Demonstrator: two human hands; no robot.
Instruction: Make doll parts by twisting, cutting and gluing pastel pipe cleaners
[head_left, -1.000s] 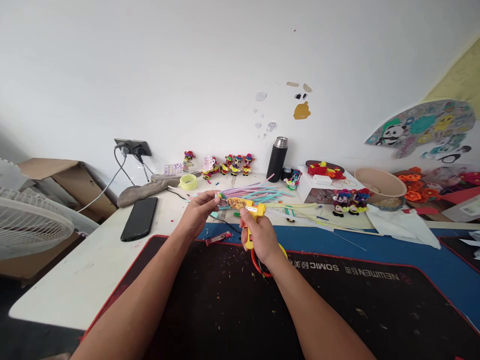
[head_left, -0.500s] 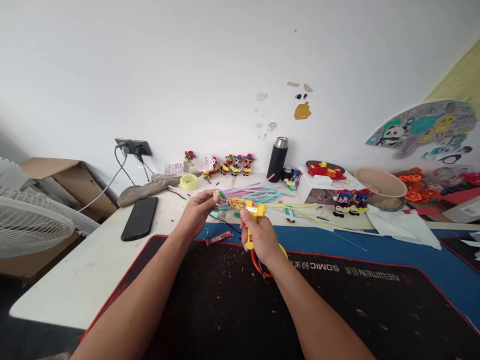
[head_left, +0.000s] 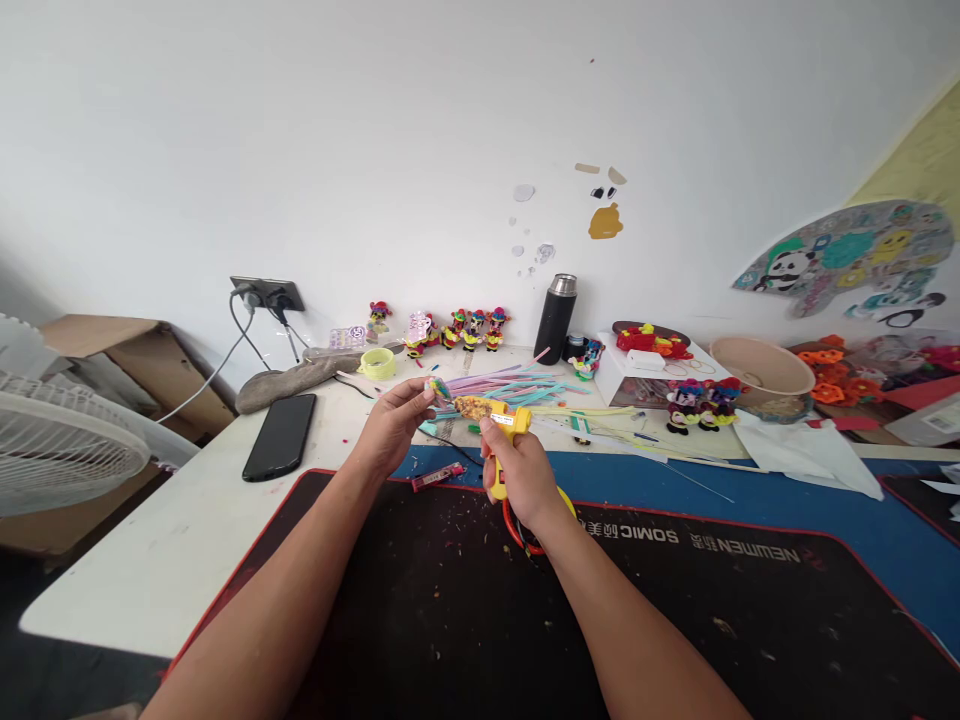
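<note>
My right hand point(head_left: 523, 475) is wrapped round the handle of a yellow glue gun point(head_left: 508, 421), whose stained front part points left. Between the thumb and fingers of my left hand point(head_left: 399, 422) is a small multicoloured piece point(head_left: 437, 388), close to the gun's tip; whether the two touch is too small to tell. Pink, purple and light blue fuzzy stems point(head_left: 517, 385) lie on the table behind the gun. Below my right hand, a red ring-shaped thing point(head_left: 513, 530) shows partly on the black mat point(head_left: 420, 620).
A black phone point(head_left: 279, 438) and a white fan point(head_left: 67, 440) are at the left. Small figures point(head_left: 474, 330) line the wall beside a black flask point(head_left: 556, 320). More figures point(head_left: 684, 405), a white box point(head_left: 667, 365) and a beige bowl point(head_left: 761, 366) stand at the right.
My left hand and the small piece have shifted very slightly left and up. My right hand and the glue gun look unmoved.
</note>
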